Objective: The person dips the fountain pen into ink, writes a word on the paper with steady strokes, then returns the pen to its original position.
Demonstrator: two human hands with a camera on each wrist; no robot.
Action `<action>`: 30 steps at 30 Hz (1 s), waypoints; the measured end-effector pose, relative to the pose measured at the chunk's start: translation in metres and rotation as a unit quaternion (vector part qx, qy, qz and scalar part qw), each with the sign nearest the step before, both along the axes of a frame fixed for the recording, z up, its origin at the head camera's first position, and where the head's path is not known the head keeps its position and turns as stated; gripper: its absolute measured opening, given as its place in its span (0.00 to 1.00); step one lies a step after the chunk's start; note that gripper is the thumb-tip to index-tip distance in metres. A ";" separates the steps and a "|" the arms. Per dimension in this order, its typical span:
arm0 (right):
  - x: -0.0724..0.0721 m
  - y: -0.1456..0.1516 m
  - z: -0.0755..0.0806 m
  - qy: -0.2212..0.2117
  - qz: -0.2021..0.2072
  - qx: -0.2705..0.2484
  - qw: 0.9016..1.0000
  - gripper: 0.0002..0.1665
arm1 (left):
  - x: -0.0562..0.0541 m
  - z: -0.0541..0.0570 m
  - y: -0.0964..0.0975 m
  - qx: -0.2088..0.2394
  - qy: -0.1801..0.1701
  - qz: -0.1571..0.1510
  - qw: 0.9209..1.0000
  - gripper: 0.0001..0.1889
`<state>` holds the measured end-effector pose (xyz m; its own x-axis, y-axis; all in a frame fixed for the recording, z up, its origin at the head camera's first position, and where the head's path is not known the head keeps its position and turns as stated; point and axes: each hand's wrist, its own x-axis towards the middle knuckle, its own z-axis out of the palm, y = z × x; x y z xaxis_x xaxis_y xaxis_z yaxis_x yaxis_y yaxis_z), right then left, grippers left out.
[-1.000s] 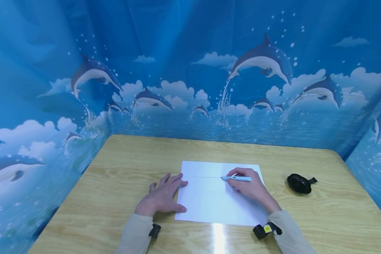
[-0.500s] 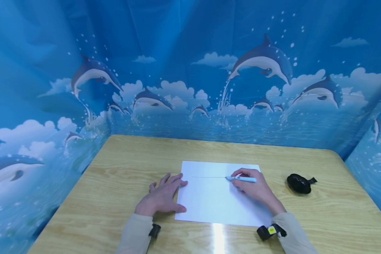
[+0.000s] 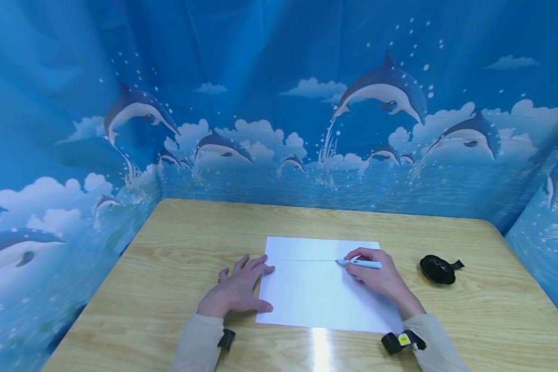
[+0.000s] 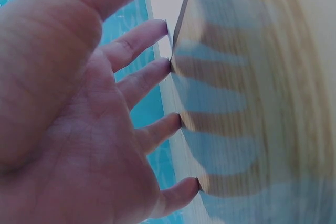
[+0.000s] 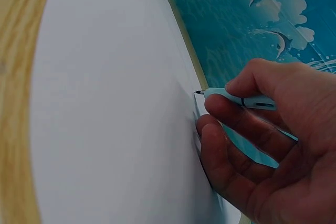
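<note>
A white sheet of paper (image 3: pixel 307 294) lies on the wooden table, with a thin, nearly straight line (image 3: pixel 307 260) across its upper part. My right hand (image 3: pixel 376 271) pinches a light blue pen (image 3: pixel 368 264) between thumb and fingers, its tip at the line's right end. In the right wrist view the pen (image 5: pixel 257 102) shows a dark nib close against the paper (image 5: pixel 115 98). Spread fingers of my left hand (image 3: pixel 237 289) rest at the paper's left edge, thumb and fingertips touching it. The left wrist view shows that hand's palm (image 4: pixel 94 145) and its fingertips down on the surface.
A glossy black oval object with a short tab (image 3: pixel 438 269) lies on the table (image 3: pixel 195 232) to the right of the paper. A blue curtain printed with dolphins (image 3: pixel 260 103) hangs behind and beside the table. Both wrists wear black camera straps.
My right hand has slid to the right with the pen, and the line on the paper has grown longer that way. The left hand has stayed in place.
</note>
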<state>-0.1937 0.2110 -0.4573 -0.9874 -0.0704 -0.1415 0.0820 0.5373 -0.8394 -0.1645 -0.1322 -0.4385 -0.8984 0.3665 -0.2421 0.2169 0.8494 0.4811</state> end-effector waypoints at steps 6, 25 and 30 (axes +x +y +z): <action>0.001 0.003 0.001 0.000 -0.004 0.005 1.000 0.12 | 0.000 0.001 0.000 0.001 -0.003 0.002 1.000 0.44; 0.004 0.014 0.002 -0.003 -0.019 0.006 1.000 0.14 | 0.001 0.001 0.000 0.003 0.002 0.002 1.000 0.45; 0.005 0.018 0.002 0.004 -0.024 0.009 1.000 0.14 | 0.001 0.002 0.000 0.005 0.004 0.002 1.000 0.45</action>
